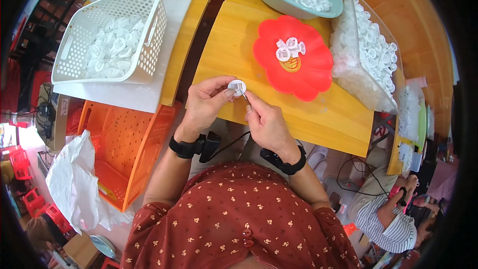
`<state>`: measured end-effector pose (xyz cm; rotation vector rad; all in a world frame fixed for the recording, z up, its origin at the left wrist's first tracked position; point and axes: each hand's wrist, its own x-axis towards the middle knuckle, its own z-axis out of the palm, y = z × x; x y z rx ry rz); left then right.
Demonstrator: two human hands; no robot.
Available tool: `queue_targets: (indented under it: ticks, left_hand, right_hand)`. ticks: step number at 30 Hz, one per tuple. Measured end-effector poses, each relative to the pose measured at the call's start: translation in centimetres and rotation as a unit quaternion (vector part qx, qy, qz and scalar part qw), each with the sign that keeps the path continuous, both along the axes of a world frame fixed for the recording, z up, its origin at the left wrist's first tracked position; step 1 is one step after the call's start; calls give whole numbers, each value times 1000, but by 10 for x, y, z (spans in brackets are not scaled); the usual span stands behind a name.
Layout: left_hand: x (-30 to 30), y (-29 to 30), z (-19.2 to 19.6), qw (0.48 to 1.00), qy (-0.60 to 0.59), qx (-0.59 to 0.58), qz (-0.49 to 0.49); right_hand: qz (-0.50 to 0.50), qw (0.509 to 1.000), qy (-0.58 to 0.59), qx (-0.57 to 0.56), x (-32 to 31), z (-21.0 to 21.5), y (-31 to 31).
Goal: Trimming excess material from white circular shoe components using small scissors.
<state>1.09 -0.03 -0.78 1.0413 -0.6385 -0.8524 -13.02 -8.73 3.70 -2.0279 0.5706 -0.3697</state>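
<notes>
Above the near edge of the yellow wooden table [298, 129], my left hand [209, 100] pinches a small round white plastic part [237, 87] between thumb and fingers. My right hand [269, 122] is closed on a thin, dark, slender tool [244, 96], whose tip meets the white part. The tool's exact kind is too small to make out. Just beyond my hands lies a red flower-shaped plate [311, 77] with several similar white parts [290, 49] on it.
At the left stands a white perforated basket [155, 35] of white parts, with an orange crate [137, 162] below it. A pale green basin [279, 6] and a clear bin [366, 82], both full of parts, border the plate. Another person [388, 219] sits at right.
</notes>
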Motion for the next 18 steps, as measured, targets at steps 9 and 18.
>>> queue_targets:
  ticks: [9, 18]
  left_hand:
    - [1, -1, -1, 1000, -1, 19, -6]
    - [0, -1, 2, 1000, -5, 9, -13]
  right_hand:
    - [16, 1000, 3, -26, -1, -3, -3]
    - [15, 997, -46, 61, -1, -15, -6]
